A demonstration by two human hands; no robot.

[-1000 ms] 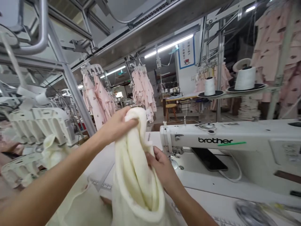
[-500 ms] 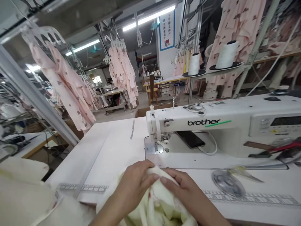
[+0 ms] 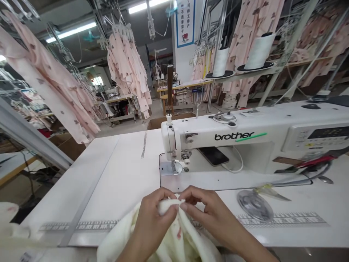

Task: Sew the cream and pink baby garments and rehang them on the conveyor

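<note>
Cream fleece fabric (image 3: 163, 236), bunched at the near edge of a white sewing table (image 3: 109, 174), in front of the needle area, with a small reddish mark on one fold. Left hand (image 3: 152, 222): fingers curled, thumb and fingertips pinching a raised fold of the fleece. Right hand (image 3: 211, 216): fingers bent inward, pinching the same fold from the other side. Both hands close together, neither spread, fingertips just beside each other at the ridge. Further cream fabric (image 3: 8, 218) at the lower left, beside the table. Measuring scale (image 3: 81, 225) along the table's near side, partly under the fleece. Beyond the hands, a white Brother industrial sewing machine (image 3: 231, 140), with a bare presser foot (image 3: 171, 168) and a smartphone (image 3: 213, 156) under its arm, a white cable (image 3: 237, 163) curving beside it. To the right, a clear round disc (image 3: 255, 205) and a red-handled tool (image 3: 313, 163) on the table, the tool too blurred to name. Above, white thread cones (image 3: 259, 47) on round black holders. Farther back, pink printed garments (image 3: 128, 69) on hangers, over a cardboard box (image 3: 166, 123).
</note>
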